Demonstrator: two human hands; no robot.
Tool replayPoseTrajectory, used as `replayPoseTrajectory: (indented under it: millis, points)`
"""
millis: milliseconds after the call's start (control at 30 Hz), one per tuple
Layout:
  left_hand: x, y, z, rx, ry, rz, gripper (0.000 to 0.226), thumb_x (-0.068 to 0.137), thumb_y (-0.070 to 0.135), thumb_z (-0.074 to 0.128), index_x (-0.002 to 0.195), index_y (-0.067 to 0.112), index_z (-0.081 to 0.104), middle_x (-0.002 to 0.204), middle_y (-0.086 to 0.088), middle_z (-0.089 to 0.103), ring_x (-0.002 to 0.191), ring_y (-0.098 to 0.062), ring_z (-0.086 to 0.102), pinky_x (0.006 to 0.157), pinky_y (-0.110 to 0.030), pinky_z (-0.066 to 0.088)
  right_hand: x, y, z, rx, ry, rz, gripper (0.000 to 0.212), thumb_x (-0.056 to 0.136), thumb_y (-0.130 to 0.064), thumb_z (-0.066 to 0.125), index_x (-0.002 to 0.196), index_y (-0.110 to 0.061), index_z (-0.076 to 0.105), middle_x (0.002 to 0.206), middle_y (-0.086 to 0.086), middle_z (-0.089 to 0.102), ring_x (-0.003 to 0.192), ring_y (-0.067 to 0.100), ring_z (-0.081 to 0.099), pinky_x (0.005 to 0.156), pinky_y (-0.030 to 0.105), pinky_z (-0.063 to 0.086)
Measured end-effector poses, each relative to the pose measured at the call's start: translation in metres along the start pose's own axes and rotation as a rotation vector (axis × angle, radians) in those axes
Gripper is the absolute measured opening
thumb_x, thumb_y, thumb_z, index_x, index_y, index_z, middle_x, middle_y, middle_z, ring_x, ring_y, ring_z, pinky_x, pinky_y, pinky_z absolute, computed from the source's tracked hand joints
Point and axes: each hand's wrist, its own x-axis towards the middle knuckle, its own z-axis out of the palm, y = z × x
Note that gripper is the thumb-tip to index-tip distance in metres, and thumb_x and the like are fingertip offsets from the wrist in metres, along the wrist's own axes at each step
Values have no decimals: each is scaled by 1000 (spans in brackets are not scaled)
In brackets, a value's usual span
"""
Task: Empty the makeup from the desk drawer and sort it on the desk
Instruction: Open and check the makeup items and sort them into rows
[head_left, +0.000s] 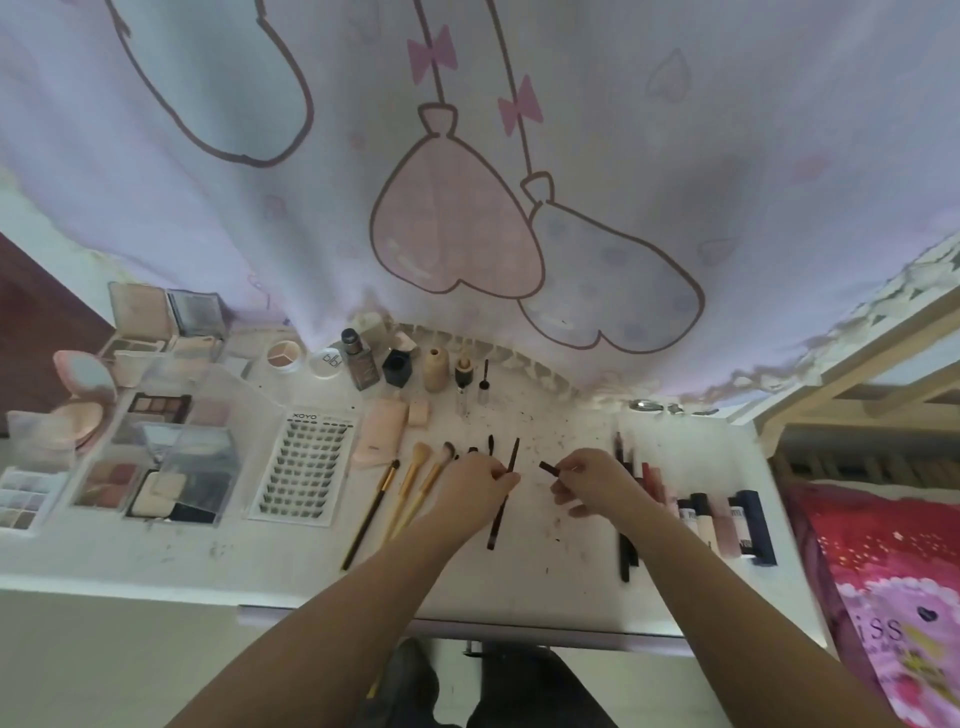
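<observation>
My left hand (475, 486) pinches a thin dark brown pencil (503, 499) that slants across the middle of the white desk (260, 561). Just to its right, my right hand (592, 480) pinches a short dark cap-like piece (548, 468), held apart from the pencil. Several gold-handled brushes (410, 493) lie in a row left of my left hand. Dark pencils (626, 545) and a row of lipsticks and tubes (717, 519) lie to the right of my right hand.
Palettes and compacts in clear boxes (156, 457) fill the desk's left part, beside a false-lash card (306, 467). Bottles and jars (400, 366) stand along the back under a hanging curtain (467, 182). A bed with red bedding (883, 571) is at right.
</observation>
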Motion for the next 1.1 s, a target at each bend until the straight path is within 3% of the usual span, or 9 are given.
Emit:
replayPoseTrajectory:
  millis: [100,200,467,700,833,900,967,1100]
  points:
    - [8,9,19,161,80,0,30,95,34,52,117,14,52,103,-6,64,92,-22,62,74,-31,51,7,8,4,-117,62,-6,15,94,-11,46,108,-9,49,88,5,68,74,17,62,63,27,51]
    - [17,9,33,440,147,63,32,96,35,47,120,14,42,109,-11,59,96,-27,59,76,-35,50,15,14,8,-313,112,-51,19,92,-21,51,107,-10,53,93,2,70,86,18,63,77,33,52]
    - [29,-10,45,765,122,235,23,96,17,38,117,11,44,108,-7,65,115,-28,47,94,-36,34,23,11,32,-615,89,-97,32,95,-37,43,111,-11,52,109,8,62,98,25,60,78,34,47]
    - [29,-21,40,752,186,293,24,98,16,31,115,11,47,113,-5,62,114,-27,48,94,-33,32,33,-4,48,-747,76,-153,34,98,-38,36,109,-12,55,109,8,63,99,25,60,76,33,44]
    - [28,-26,34,703,244,305,16,95,20,44,104,14,56,101,-1,65,100,-24,56,84,-32,40,31,-8,40,-727,47,-216,35,98,-39,36,106,-12,57,103,7,63,95,24,60,79,34,47]
    - [29,-22,35,676,275,321,12,92,19,49,94,14,59,90,-3,66,90,-24,59,75,-34,43,31,-8,20,-679,108,-261,31,98,-36,38,101,-12,58,96,6,62,89,22,59,78,33,48]
    - [30,-11,40,651,241,378,14,93,19,44,97,12,56,93,-4,62,92,-26,56,77,-35,41,34,-6,-11,-650,202,-249,29,97,-34,40,101,-11,58,96,6,63,87,22,59,77,33,49]
    - [32,29,63,600,212,478,12,89,20,51,93,11,57,88,-5,63,86,-25,57,70,-34,42,45,5,-63,-773,296,-94,39,99,-40,34,112,-11,56,107,10,64,95,26,62,73,32,46]
